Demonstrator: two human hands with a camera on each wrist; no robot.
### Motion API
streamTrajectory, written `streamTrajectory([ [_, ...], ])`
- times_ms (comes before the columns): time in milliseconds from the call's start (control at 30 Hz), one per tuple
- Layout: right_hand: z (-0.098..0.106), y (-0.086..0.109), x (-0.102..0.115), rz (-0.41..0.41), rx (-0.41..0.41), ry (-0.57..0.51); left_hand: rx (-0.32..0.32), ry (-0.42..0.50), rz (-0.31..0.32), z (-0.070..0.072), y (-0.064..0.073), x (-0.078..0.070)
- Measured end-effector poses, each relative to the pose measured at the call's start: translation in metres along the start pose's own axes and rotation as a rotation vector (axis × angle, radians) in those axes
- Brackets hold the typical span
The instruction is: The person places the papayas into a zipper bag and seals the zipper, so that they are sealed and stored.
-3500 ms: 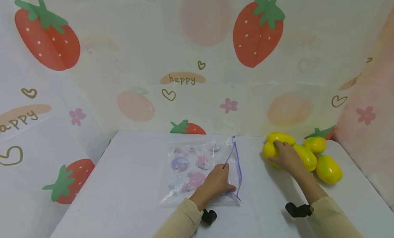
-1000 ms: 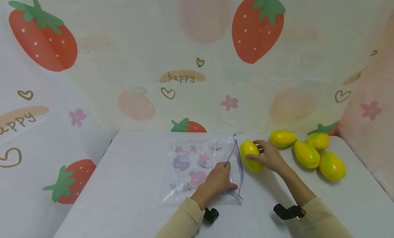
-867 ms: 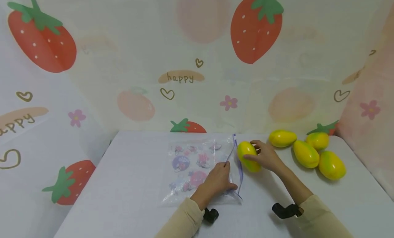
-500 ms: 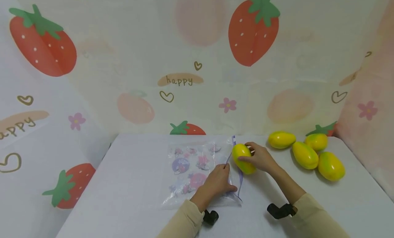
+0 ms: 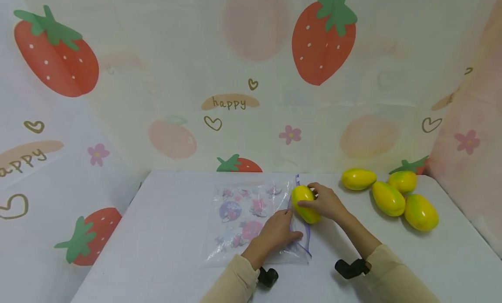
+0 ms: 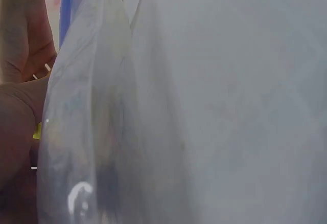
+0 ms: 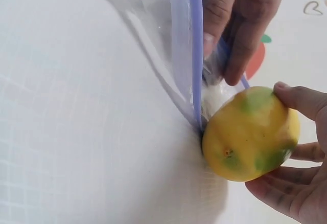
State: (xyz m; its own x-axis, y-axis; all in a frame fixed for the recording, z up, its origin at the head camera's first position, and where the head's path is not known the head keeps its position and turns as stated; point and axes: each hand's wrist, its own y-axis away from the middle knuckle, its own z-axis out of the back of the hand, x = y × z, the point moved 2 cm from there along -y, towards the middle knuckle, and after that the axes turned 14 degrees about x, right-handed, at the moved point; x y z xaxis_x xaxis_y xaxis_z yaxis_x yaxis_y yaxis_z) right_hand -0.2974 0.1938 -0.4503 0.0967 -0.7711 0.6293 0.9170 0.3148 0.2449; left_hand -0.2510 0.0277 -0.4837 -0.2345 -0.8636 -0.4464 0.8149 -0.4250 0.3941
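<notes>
A yellow mango (image 5: 305,204) with green patches is at the mouth of a clear zip bag (image 5: 235,194) printed with pink and purple pictures. My right hand (image 5: 328,202) grips the mango from its right side, thumb and fingers spread round it. In the right wrist view the mango (image 7: 250,134) touches the purple zip edge (image 7: 196,55) of the parted mouth. My left hand (image 5: 274,233) holds the bag near that mouth, its fingers partly inside the opening. In the left wrist view clear plastic (image 6: 76,147) covers part of the hand.
Several more mangoes (image 5: 388,199) lie at the right rear of the white table (image 5: 157,250). A wall cloth (image 5: 180,54) with strawberries stands behind it. Black wrist devices (image 5: 349,268) sit below both hands.
My right hand took one mango from the group at the right and carried it left to the bag's mouth. The left hand stayed on the bag.
</notes>
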Motion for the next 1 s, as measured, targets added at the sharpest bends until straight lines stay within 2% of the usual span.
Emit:
streamTrajectory([
  [400, -0.0024, -0.0014, 0.0047, -0.028, -0.012, 0.037, -0.037, 0.043, -0.029, 0.0035, 0.0024, 0.0030],
  [533, -0.0029, -0.0021, 0.0054, -0.035, -0.010, 0.042, -0.098, 0.080, -0.035, 0.0042, 0.0037, 0.0024],
  [667, -0.0020, -0.0025, 0.0052, -0.038, -0.008, 0.041, -0.194, 0.152, -0.024, 0.0048, 0.0057, 0.0015],
  [767, -0.0014, -0.0027, 0.0046, -0.046, -0.003, 0.035, -0.225, 0.210, -0.001, 0.0049, 0.0068, 0.0009],
  [900, -0.0020, -0.0019, 0.0042, -0.046, -0.003, 0.036, -0.195, 0.286, 0.048, 0.0042, 0.0068, 0.0004],
  [1000, -0.0022, -0.0010, 0.0041, -0.043, -0.004, 0.036, -0.171, 0.310, 0.065, 0.0038, 0.0055, 0.0009],
])
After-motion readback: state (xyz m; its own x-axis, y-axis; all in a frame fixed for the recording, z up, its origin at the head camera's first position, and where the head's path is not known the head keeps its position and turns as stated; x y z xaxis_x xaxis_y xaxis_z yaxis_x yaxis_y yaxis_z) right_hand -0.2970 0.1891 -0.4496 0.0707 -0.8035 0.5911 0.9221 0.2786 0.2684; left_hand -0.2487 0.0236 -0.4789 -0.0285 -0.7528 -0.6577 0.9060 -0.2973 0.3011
